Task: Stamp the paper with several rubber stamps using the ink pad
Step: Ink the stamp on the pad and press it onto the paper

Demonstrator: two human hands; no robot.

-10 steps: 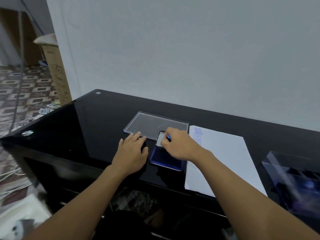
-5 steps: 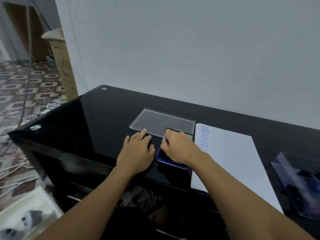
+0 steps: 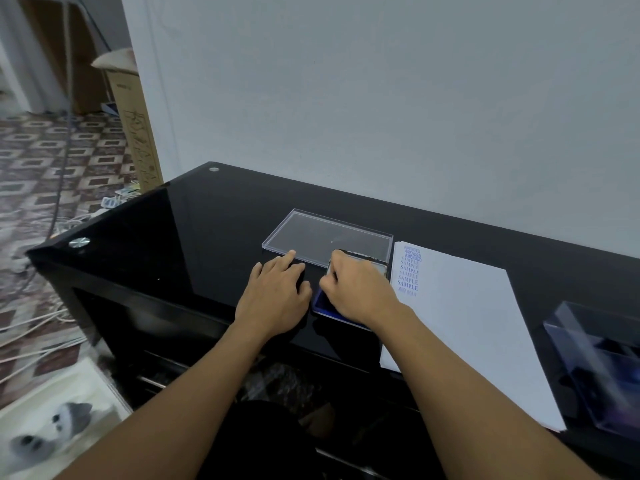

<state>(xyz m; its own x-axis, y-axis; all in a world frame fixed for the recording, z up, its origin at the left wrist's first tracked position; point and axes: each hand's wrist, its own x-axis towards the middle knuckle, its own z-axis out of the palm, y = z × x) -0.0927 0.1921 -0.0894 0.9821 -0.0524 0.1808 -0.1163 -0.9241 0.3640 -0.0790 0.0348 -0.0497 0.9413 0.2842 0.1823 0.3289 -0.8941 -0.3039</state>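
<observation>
A blue ink pad [image 3: 320, 304] lies on the black glass desk [image 3: 207, 230], mostly covered by my right hand [image 3: 358, 291]. That hand's fingers are curled down over the pad, pinching a small rubber stamp that they almost wholly hide. My left hand [image 3: 277, 294] rests flat on the desk just left of the pad, fingers straight, fingertips near a clear plastic lid [image 3: 329, 235]. Right of the pad lies the white paper [image 3: 467, 323], with a column of blue stamped words [image 3: 410, 270] down its top left corner.
A clear plastic box [image 3: 595, 365] with dark things inside stands at the desk's right edge, past the paper. The wall runs close behind the desk. Left of the desk are a patterned floor, loose cables and a cardboard box [image 3: 135, 116].
My right hand has sunk lower onto the ink pad, and the blue stamp seen between its fingers a second ago is now hidden. My left hand has stayed put.
</observation>
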